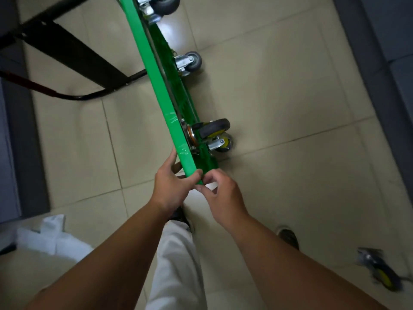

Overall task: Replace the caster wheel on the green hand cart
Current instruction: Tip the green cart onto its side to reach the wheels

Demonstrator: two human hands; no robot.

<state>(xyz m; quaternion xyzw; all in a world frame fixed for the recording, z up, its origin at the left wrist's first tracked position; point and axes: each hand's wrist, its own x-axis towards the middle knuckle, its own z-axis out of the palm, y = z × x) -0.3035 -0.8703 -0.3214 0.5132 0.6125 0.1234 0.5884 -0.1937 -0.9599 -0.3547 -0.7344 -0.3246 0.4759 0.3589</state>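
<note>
Green flat plastic hand cart (pixel 156 72), on edge to expose wheels | left hand (pixel 172 186): fingers wrap corner, steadying | right hand (pixel 223 193): fingers pinch same corner | yellow-hubbed black caster (pixel 214 128) just beyond

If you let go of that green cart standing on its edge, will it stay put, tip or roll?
Probably tips: the green flat-deck hand cart stands on a thin edge, steadied by the left hand and right hand. Its rubber caster wheels stick out sideways, likely pulling it that way. Looks stiff, no sag.
</note>
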